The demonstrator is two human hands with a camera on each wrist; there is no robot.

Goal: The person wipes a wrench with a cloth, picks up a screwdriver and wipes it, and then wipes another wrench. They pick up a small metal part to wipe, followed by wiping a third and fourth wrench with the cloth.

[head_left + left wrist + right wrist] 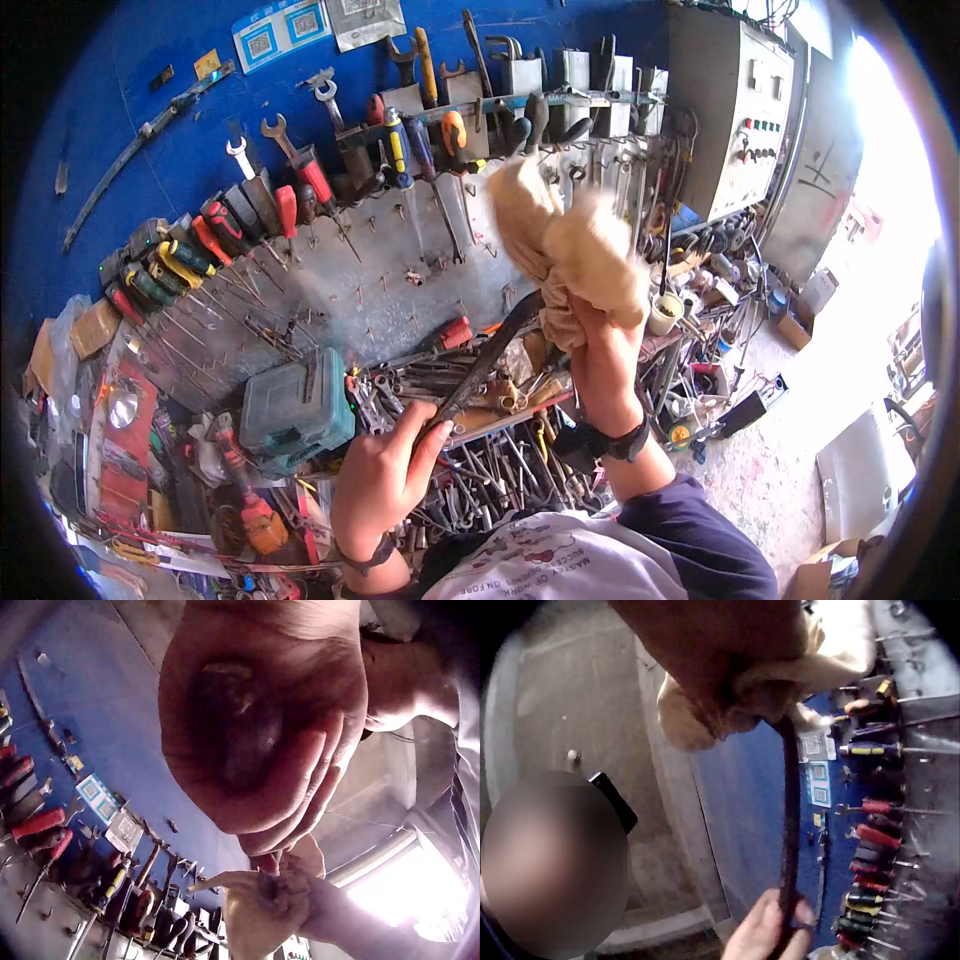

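Note:
My left hand (385, 480) grips the near end of a long, dark, slightly curved bar (490, 355), its thumb and fingers curled round it. The bar slants up and away to the right. At its far end my right hand (605, 350) holds a bunched cream cloth (600, 250), which is blurred in the head view. In the right wrist view the bar (790, 802) runs between the cloth (682, 716) above and my left hand (769, 930) below. The cloth hides the bar's far end. In the left wrist view, the curled left hand (262, 750) fills the upper middle.
Screwdrivers, wrenches and pliers hang on a metal rack (340, 260) against a blue wall (180, 110). Below lies a bench crowded with loose tools and a green case (295, 405). A power tool (260, 520) lies lower left. A grey control cabinet (740, 120) stands at right.

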